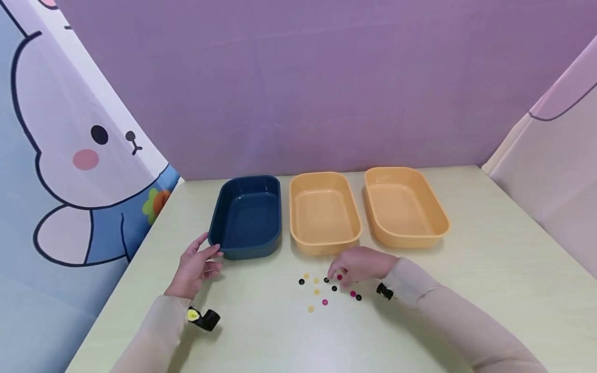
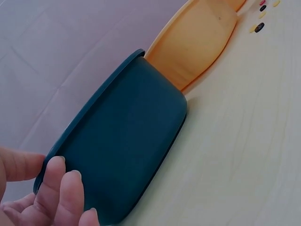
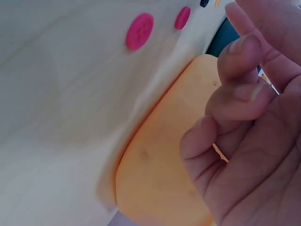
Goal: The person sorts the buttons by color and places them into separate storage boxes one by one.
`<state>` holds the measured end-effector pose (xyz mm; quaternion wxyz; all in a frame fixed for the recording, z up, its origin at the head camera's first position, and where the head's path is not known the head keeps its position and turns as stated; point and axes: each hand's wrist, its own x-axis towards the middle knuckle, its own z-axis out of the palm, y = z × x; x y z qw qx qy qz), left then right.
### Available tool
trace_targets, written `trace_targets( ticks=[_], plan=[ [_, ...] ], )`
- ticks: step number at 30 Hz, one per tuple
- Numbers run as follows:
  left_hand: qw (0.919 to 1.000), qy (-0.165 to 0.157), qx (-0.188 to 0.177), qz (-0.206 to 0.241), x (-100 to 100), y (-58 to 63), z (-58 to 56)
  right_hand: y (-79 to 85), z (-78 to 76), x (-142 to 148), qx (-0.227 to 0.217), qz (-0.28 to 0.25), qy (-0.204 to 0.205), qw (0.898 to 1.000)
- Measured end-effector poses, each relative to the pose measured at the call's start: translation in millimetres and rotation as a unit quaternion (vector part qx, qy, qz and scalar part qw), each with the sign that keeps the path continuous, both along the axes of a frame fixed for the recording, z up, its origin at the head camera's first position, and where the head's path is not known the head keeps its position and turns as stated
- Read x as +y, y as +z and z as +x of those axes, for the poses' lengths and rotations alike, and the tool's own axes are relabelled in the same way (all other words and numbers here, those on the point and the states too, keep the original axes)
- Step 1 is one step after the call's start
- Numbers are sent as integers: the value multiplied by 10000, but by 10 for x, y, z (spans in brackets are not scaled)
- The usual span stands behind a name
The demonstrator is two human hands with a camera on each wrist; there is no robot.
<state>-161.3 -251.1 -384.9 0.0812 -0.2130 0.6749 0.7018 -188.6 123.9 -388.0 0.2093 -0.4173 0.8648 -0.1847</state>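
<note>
My left hand (image 1: pixel 193 269) holds the near left corner of a dark blue tray (image 1: pixel 249 254). In the left wrist view its fingers (image 2: pixel 70 193) lie against the outer wall, at the rim. My right hand (image 1: pixel 361 263) is low over small loose buttons, palm partly turned from the head view. A black button (image 1: pixel 326 280) and a pink button (image 1: pixel 339 277) lie by its fingertips. In the right wrist view the lower fingers (image 3: pixel 240 101) are loosely bent, and two pink buttons, one nearer (image 3: pixel 139 31), rest on the table. Nothing held in this hand shows.
Two orange trays, a middle one (image 1: pixel 326 243) and a right one (image 1: pixel 412 241), stand beside the blue tray along the back. Several yellow buttons (image 1: pixel 317 292) and more black buttons (image 1: pixel 301 282) lie on the pale table (image 1: pixel 261 331). A purple cloth (image 1: pixel 326 93) hangs behind.
</note>
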Motion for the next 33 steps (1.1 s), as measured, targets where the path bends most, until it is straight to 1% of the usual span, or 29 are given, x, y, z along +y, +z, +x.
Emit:
trace_targets(
  ticks=[3, 6, 15, 20, 28, 33],
  plan=[
    [10000, -10, 24, 33, -4, -5, 0, -7, -4, -26, 54, -6, 81, 10000],
    [10000, -29, 21, 64, -3, -4, 0, -12, -6, -46, -11, -11, 116, 9999],
    [9998, -188, 60, -43, 13, 19, -5, -54, -37, -62, -239, 32, 49, 9997],
    [9997, -192, 59, -127, 10, 9, 5, -75, -28, -70, -168, 74, 138, 9997],
    [9994, -191, 22, -282, 12, -2, 15, -61, -26, -80, 25, 233, 144, 9996],
    [9993, -210, 53, -313, 15, 32, 1, -49, -27, -90, 135, 240, 280, 9992]
  ],
)
